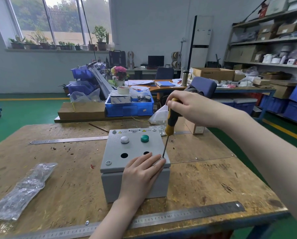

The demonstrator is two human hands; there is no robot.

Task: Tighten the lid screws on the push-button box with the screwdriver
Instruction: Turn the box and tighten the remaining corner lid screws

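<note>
**Tech 1:** Gripping status first, left to right. Our left hand (141,171) lies flat on the lid (132,149) of the push-button box (135,183), fingers straight and pressing down, fingertips (159,161) just beside the near-right screw (162,158). It holds nothing; it only steadies the lid. Our right hand (190,107) is curled round the top of the screwdriver (171,121), clamped on the yellow-and-black handle.

**Tech 2:** Where does the screw lie from that grip?

**Tech 1:** Below the right hand, slightly to its left and toward us. The screwdriver's long axis runs steeply down from the handle, leaning a little so that the tip lands nearer us than the handle. The tip sits on the screw head. We cannot tell whether it is fully seated in the slot.

**Tech 2:** Which hand is nearer the screw?

**Tech 1:** The left, almost touching it. The right is well above, joined to it only through the shaft.

**Tech 2:** And the other screws?

**Tech 1:** From the grip: near-left screw (108,162) far to the left of the tip; far-left screw (114,131) and far-right screw (154,129) beyond it, at the lid's back edge. We judge the coming turn depends on keeping the shaft in line with the screw.
</note>
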